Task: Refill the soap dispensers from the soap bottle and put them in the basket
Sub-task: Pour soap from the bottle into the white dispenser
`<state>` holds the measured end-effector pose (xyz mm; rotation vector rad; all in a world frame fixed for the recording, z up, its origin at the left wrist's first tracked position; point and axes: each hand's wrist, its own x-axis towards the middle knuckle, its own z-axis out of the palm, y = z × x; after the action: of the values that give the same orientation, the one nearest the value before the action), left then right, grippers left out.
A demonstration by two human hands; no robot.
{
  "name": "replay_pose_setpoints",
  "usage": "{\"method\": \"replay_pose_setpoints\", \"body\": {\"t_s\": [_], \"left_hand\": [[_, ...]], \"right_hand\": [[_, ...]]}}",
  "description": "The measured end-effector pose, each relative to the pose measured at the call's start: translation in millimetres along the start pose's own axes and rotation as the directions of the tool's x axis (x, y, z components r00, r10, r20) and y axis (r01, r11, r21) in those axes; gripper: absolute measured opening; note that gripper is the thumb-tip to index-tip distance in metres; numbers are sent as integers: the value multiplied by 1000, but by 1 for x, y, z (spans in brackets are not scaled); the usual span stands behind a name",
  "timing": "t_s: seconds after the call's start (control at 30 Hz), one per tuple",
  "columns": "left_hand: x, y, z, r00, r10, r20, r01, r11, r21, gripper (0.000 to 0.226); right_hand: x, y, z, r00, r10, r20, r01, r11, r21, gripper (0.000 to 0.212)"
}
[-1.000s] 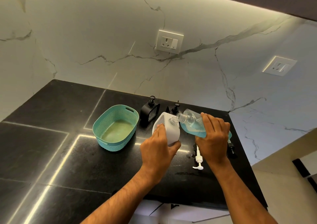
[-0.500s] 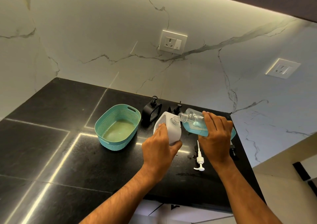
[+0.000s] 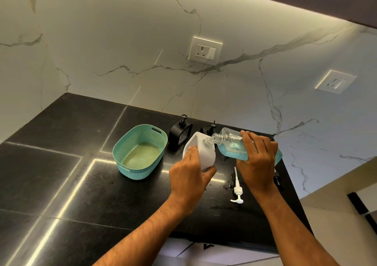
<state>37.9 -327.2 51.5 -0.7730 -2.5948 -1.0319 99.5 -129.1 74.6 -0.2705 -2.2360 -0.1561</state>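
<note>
My left hand [image 3: 188,176] grips a white soap dispenser [image 3: 205,153] standing on the black counter. My right hand [image 3: 257,163] holds a clear soap bottle [image 3: 230,143] with blue soap, tipped on its side so its open neck meets the dispenser's top opening. A teal basket [image 3: 122,153] stands to the left with nothing in it. Behind the white dispenser stands a black dispenser [image 3: 180,133] with its pump on, and a second black pump top [image 3: 212,128] shows beside it. A white pump [image 3: 237,186] lies on the counter between my hands.
The black counter [image 3: 61,174] ends at a front edge below my forearms and a right edge past my right hand. A small dark part [image 3: 277,179] lies by my right wrist. Marble wall behind carries two sockets [image 3: 205,50].
The hands, bottle and dispenser keep the same pose. Only the camera has shifted slightly.
</note>
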Motion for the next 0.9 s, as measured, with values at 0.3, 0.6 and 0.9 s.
{"method": "replay_pose_setpoints", "body": {"t_s": [0.3, 0.6, 0.9], "left_hand": [[0, 1, -1, 1000, -1, 4, 1, 1000, -1, 78], [1, 0, 0, 1000, 5, 2, -5, 1000, -10, 79], [0, 0, 1, 1000, 3, 6, -3, 1000, -26, 80]], "right_hand": [[3, 1, -1, 1000, -12, -1, 12, 1000, 3, 76], [4, 1, -3, 1000, -13, -1, 13, 1000, -4, 76], [6, -1, -6, 1000, -28, -1, 28, 1000, 2, 78]]}}
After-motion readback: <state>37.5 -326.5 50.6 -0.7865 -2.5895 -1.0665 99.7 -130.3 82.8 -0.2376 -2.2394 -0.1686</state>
